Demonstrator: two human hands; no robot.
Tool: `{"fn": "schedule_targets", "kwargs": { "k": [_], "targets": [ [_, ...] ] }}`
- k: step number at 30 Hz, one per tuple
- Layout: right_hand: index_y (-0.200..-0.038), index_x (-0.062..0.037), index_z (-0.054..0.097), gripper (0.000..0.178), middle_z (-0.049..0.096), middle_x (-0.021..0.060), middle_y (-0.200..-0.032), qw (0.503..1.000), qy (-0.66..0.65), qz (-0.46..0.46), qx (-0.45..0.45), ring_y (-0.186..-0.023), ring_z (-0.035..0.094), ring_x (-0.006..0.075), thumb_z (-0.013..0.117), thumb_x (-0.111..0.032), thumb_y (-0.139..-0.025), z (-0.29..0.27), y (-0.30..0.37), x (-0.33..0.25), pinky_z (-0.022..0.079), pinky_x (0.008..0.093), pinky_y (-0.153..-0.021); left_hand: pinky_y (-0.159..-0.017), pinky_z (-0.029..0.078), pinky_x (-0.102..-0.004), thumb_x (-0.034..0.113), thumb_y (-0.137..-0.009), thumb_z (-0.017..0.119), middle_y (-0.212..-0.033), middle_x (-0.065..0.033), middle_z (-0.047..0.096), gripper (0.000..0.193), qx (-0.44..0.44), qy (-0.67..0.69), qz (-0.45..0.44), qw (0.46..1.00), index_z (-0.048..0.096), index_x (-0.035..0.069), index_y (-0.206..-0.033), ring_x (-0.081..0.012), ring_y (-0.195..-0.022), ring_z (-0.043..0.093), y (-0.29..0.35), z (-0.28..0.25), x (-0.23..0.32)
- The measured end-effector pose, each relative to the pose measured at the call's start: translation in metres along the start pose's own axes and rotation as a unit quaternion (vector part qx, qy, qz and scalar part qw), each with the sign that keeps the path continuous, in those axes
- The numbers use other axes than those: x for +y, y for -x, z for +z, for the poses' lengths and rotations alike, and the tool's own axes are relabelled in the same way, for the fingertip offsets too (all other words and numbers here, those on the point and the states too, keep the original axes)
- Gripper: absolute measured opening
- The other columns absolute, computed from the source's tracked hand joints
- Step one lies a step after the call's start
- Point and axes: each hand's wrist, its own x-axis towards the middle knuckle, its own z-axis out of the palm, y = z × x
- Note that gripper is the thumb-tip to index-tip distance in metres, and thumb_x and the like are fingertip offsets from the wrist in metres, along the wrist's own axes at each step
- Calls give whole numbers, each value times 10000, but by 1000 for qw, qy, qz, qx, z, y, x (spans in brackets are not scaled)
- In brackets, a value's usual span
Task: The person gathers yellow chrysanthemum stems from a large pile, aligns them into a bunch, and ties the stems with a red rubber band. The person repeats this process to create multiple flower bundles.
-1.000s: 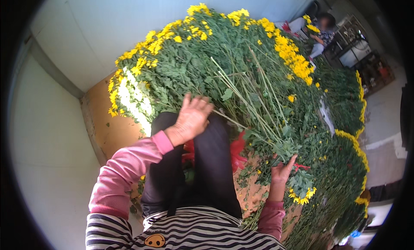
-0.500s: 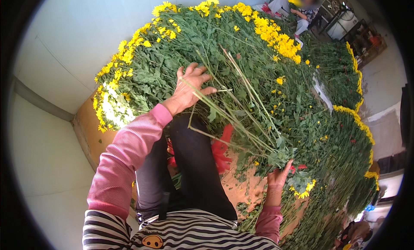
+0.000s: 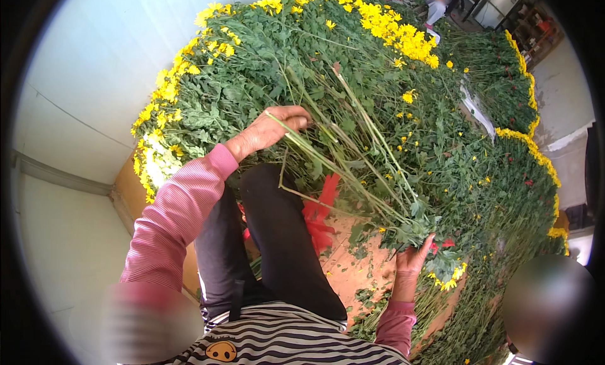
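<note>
My right hand (image 3: 414, 258) is wrapped round a bunch of yellow chrysanthemums (image 3: 446, 278) near the flower heads. The heads point toward me at the right, and the long bare stems (image 3: 353, 170) fan up and left over my knees. My left hand (image 3: 277, 127) lies over the big heap of cut chrysanthemums (image 3: 252, 81), beside the cut ends of those stems. Its fingers are curled together; whatever is between them is hidden. A red ribbon-like strip (image 3: 322, 207) lies by my knee, and a smaller red bit shows next to my right hand.
More chrysanthemums (image 3: 504, 195) are piled on the right, edged with yellow blooms. A pale wall (image 3: 75, 113) stands on the left. Leaf scraps litter the orange-brown floor (image 3: 353, 258). Another person (image 3: 436, 9) sits at the far back; someone else (image 3: 545, 308) is at the lower right.
My left hand has gone from spread fingers to curled ones and shifted slightly down. My right hand still holds the bunch. The view has tilted a little, and a person has come in at the lower right.
</note>
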Motion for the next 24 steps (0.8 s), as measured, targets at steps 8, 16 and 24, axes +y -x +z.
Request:
{"fn": "schedule_targets", "kwargs": {
  "k": [8, 16, 24],
  "targets": [
    [-1270, -131, 526, 548, 574, 61, -1235, 1000, 16, 5, 3, -1082, 565, 246, 651, -464, -853, 0, 2, 0, 488, 416, -924, -1055, 197, -576, 441, -857, 615, -895, -56, 649, 412, 72, -454, 66, 886, 600, 193, -1185, -242, -1026, 562, 8, 27, 45],
    [-1265, -134, 523, 547, 576, 56, -1224, 999, 44, -25, 14, -1065, 572, 241, 649, -470, -852, 14, 7, -7, 496, 409, -909, -711, 526, -324, 328, -912, 581, -675, -38, 644, 244, 139, -352, 33, 925, 705, 117, -911, -166, -584, 615, 13, 9, 39],
    [-1252, -142, 531, 520, 598, 27, -1187, 996, 60, -57, -16, -1014, 583, 198, 615, -486, -872, 10, 21, -23, 511, 337, -787, -1057, 363, -442, 89, -691, 753, -1427, -141, 392, 808, 45, -440, 151, 884, 405, 253, -1402, -318, -1322, 374, 68, -29, 2]
  ]
}}
